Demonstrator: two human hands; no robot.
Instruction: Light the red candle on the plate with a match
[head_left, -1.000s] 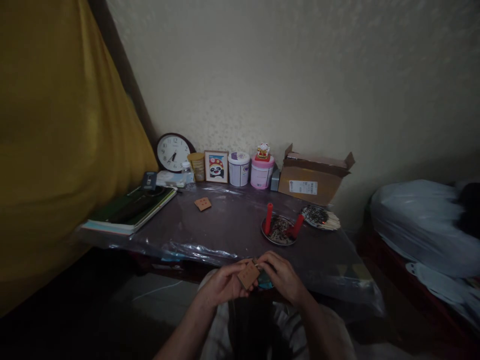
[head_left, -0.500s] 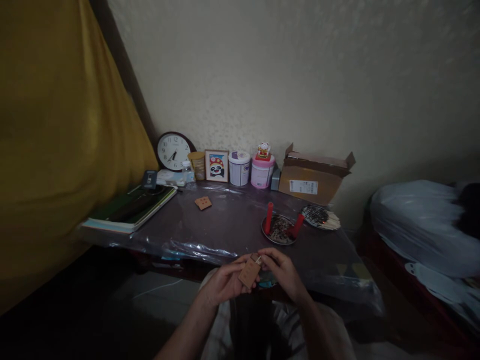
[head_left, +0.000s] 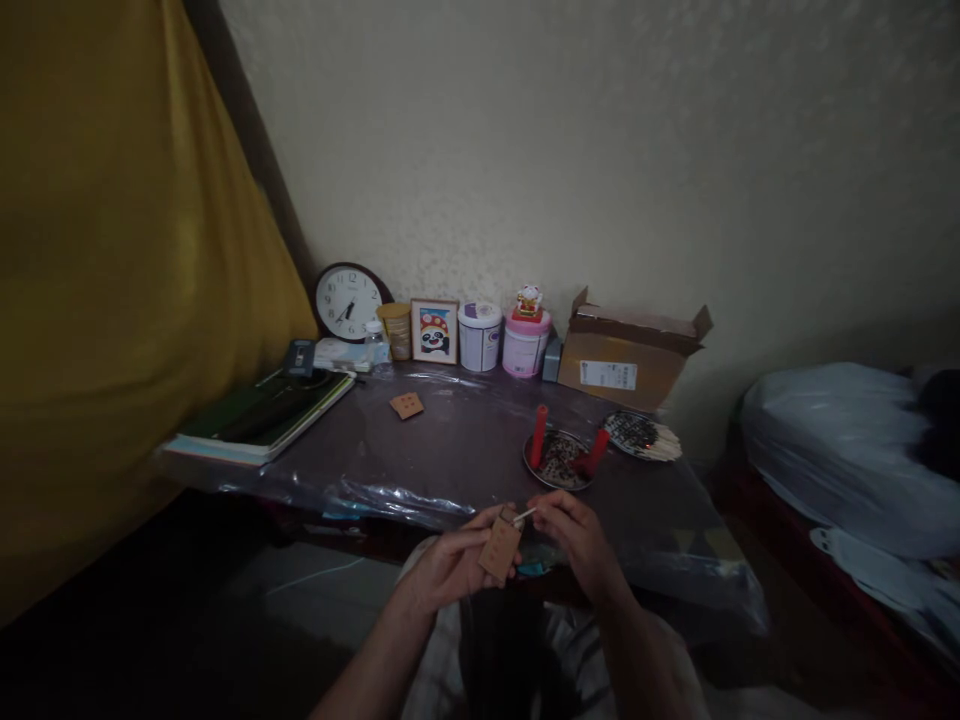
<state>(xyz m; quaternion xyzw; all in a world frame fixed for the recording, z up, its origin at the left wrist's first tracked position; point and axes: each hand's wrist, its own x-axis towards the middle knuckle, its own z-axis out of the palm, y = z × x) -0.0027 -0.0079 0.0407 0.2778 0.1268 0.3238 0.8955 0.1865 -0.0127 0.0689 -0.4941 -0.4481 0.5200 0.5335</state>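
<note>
My left hand (head_left: 457, 562) is closed around a small brown matchbox (head_left: 500, 548), tilted over my lap at the table's front edge. Between the fingertips of my right hand (head_left: 576, 540) is a pale matchstick (head_left: 525, 515), its lower end at the top of the box. Just beyond my hands, a round metal plate (head_left: 559, 482) covered in dark bits bears an upright red candle (head_left: 538, 436) and a tilted red candle (head_left: 598, 450). Another plate (head_left: 611, 432) to its right carries many matchsticks (head_left: 664, 444) with blackened ends. Farther left lie flat brown matchboxes (head_left: 406, 405).
Plastic sheeting covers the table (head_left: 450, 450). Along the wall stand a clock (head_left: 349, 302), a panda picture (head_left: 434, 332), a white tub (head_left: 479, 338), a pink tub (head_left: 525, 345) and an open cardboard box (head_left: 630, 360). Books (head_left: 259, 420) lie left, beside a yellow curtain (head_left: 135, 300).
My right hand has moved slightly right, away from the matchbox, and more of the matchstick shows between its fingers and the box. My left hand stays nearly in place.
</note>
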